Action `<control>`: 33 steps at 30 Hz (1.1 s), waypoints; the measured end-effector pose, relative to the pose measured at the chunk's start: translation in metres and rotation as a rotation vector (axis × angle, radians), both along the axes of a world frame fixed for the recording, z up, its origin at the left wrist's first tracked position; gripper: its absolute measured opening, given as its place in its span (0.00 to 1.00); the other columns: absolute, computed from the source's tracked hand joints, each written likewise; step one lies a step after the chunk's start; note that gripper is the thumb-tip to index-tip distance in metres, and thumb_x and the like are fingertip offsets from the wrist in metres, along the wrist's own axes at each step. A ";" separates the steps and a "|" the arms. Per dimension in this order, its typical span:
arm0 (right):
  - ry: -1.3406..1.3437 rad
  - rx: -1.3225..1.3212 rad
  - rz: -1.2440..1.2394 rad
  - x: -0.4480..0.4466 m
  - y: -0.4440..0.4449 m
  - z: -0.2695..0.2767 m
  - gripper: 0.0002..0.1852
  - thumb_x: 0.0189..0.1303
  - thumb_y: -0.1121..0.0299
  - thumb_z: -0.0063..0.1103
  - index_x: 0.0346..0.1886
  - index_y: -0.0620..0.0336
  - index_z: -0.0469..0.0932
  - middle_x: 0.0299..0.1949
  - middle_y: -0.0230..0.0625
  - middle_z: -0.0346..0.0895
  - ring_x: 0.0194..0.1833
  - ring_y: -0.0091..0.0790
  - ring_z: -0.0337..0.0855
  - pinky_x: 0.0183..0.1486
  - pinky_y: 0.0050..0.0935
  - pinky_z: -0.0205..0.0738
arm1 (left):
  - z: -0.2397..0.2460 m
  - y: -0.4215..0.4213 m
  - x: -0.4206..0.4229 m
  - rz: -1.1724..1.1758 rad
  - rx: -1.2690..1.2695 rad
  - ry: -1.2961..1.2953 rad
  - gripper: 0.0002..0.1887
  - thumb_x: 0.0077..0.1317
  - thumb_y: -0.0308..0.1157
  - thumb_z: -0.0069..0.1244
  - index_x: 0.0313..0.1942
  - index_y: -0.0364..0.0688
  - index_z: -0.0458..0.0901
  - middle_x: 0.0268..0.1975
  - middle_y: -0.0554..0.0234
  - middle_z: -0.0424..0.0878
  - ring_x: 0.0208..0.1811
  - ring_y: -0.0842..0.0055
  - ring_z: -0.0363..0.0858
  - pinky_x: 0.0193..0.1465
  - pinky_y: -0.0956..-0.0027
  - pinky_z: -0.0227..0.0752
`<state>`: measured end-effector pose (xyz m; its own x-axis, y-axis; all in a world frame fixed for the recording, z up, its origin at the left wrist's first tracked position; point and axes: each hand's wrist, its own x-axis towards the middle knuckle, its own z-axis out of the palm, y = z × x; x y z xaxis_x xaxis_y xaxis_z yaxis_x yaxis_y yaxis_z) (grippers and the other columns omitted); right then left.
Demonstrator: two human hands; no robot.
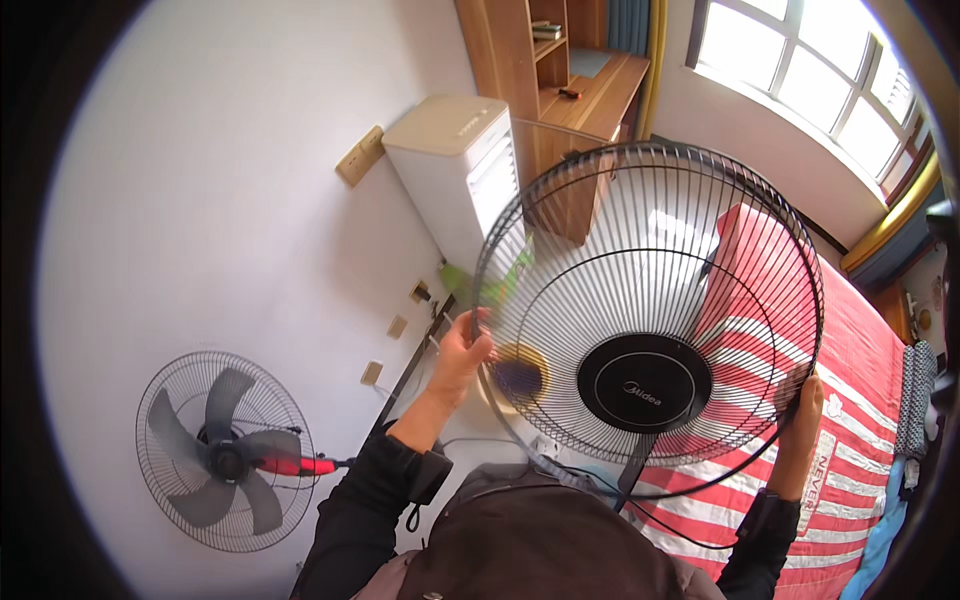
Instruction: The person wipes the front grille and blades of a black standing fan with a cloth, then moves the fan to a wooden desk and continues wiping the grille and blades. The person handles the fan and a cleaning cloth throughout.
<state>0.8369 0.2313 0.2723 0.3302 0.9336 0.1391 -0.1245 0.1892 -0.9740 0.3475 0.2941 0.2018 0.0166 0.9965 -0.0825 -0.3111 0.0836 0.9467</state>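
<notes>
A round black wire front grille of a Midea fan (pixel 645 259) is held up before me, its solid black centre disc facing me. My left hand (pixel 459 352) grips its left rim, thumb on the wire. At the right rim, my right hand (pixel 806 405) holds the edge, fingers partly behind the wires. To the left stands a fan with its dark blades (pixel 225 457) uncovered at the front, a wire rear grille behind them and a red part showing through. Below the held grille a dark pole is partly visible.
A white air cooler (pixel 457 180) stands by the wall, near a wooden desk (pixel 600 90). Sockets line the wall. A yellow-rimmed bucket (pixel 544 360) is on the floor behind the grille. On the right is a bed with a red and white striped cover (pixel 855 420).
</notes>
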 end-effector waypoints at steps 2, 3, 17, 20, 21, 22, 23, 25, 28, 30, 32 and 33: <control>0.086 -0.064 -0.047 0.011 0.006 -0.005 0.18 0.70 0.51 0.48 0.36 0.57 0.70 0.19 0.18 0.60 0.19 0.12 0.57 0.20 0.16 0.48 | 0.001 0.027 0.004 -0.110 -0.090 -0.112 0.30 0.55 0.48 0.63 0.51 0.40 0.70 0.33 0.72 0.69 0.32 0.83 0.71 0.36 0.76 0.70; 0.110 -0.069 -0.069 0.016 0.011 -0.007 0.18 0.70 0.51 0.48 0.34 0.56 0.69 0.19 0.18 0.59 0.19 0.13 0.56 0.20 0.16 0.47 | 0.003 0.043 0.008 -0.163 -0.127 -0.172 0.27 0.56 0.46 0.63 0.49 0.40 0.71 0.32 0.72 0.69 0.31 0.84 0.71 0.35 0.76 0.69; 0.052 -0.012 -0.185 0.107 0.141 -0.093 0.28 0.73 0.50 0.39 0.65 0.63 0.62 0.48 0.32 0.72 0.45 0.27 0.72 0.50 0.26 0.70 | 0.061 0.251 0.116 -0.723 0.046 -0.328 0.15 0.58 0.30 0.62 0.41 0.42 0.72 0.33 0.61 0.80 0.31 0.76 0.80 0.34 0.70 0.74; 0.394 0.014 -0.032 0.115 0.240 -0.127 0.30 0.72 0.46 0.37 0.63 0.62 0.63 0.58 0.37 0.71 0.57 0.34 0.71 0.63 0.35 0.65 | 0.079 0.300 0.132 -0.613 0.097 -0.339 0.14 0.57 0.25 0.60 0.39 0.42 0.72 0.34 0.61 0.80 0.33 0.75 0.82 0.33 0.68 0.75; 0.438 0.053 0.064 0.115 0.277 -0.138 0.29 0.71 0.46 0.37 0.62 0.61 0.65 0.58 0.37 0.72 0.58 0.34 0.71 0.64 0.36 0.65 | 0.086 0.319 0.137 -0.565 0.050 -0.293 0.13 0.56 0.22 0.58 0.39 0.41 0.72 0.34 0.61 0.80 0.33 0.74 0.83 0.33 0.71 0.75; 0.396 -0.091 -0.066 0.116 0.313 -0.148 0.27 0.71 0.45 0.39 0.58 0.58 0.68 0.49 0.33 0.74 0.50 0.29 0.73 0.53 0.32 0.68 | 0.097 0.336 0.146 -0.536 0.085 -0.225 0.13 0.56 0.21 0.58 0.38 0.40 0.72 0.34 0.61 0.80 0.33 0.75 0.83 0.33 0.72 0.75; 0.378 -0.220 -0.206 0.112 0.347 -0.156 0.24 0.71 0.45 0.40 0.54 0.55 0.72 0.40 0.28 0.76 0.42 0.25 0.75 0.42 0.27 0.72 | 0.104 0.354 0.152 -0.516 0.100 -0.173 0.13 0.56 0.21 0.59 0.38 0.40 0.72 0.33 0.60 0.81 0.34 0.75 0.83 0.33 0.74 0.75; 0.059 -0.547 -0.303 0.106 0.405 -0.158 0.27 0.65 0.40 0.47 0.55 0.50 0.70 0.37 0.27 0.72 0.42 0.26 0.72 0.45 0.29 0.67 | 0.115 0.390 0.170 -0.526 0.171 0.082 0.13 0.55 0.21 0.61 0.36 0.38 0.73 0.32 0.61 0.82 0.33 0.77 0.83 0.33 0.76 0.76; 0.242 -0.594 -0.280 0.084 0.457 -0.123 0.43 0.59 0.32 0.48 0.69 0.52 0.55 0.58 0.42 0.63 0.64 0.42 0.58 0.62 0.54 0.54 | 0.117 0.444 0.218 -0.596 0.742 0.489 0.10 0.56 0.24 0.61 0.34 0.37 0.75 0.30 0.61 0.82 0.29 0.75 0.82 0.31 0.72 0.73; 0.480 -0.331 0.011 0.071 0.463 -0.075 0.45 0.58 0.32 0.49 0.69 0.54 0.54 0.62 0.47 0.62 0.66 0.46 0.58 0.63 0.57 0.56 | 0.108 0.474 0.253 -0.619 0.998 0.676 0.11 0.56 0.29 0.59 0.35 0.39 0.74 0.27 0.58 0.79 0.30 0.67 0.81 0.32 0.67 0.74; 0.699 -0.194 0.200 0.058 0.464 -0.029 0.44 0.58 0.33 0.50 0.68 0.55 0.55 0.63 0.49 0.61 0.64 0.48 0.62 0.62 0.59 0.59 | 0.094 0.504 0.283 -0.615 1.186 0.847 0.10 0.58 0.30 0.54 0.36 0.39 0.72 0.26 0.60 0.78 0.33 0.65 0.82 0.34 0.63 0.75; 0.854 -0.117 0.316 0.056 0.472 -0.012 0.43 0.58 0.34 0.51 0.67 0.56 0.55 0.63 0.50 0.61 0.63 0.49 0.64 0.61 0.60 0.60 | 0.086 0.516 0.296 -0.652 1.207 0.881 0.09 0.58 0.30 0.53 0.36 0.39 0.72 0.26 0.61 0.78 0.33 0.66 0.82 0.34 0.64 0.75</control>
<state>0.8924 0.7036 0.2601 0.0040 0.9907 -0.1357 -0.8402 -0.0703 -0.5378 0.6434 0.8097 0.2875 0.8102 0.3293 0.4849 0.1206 -0.9032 0.4119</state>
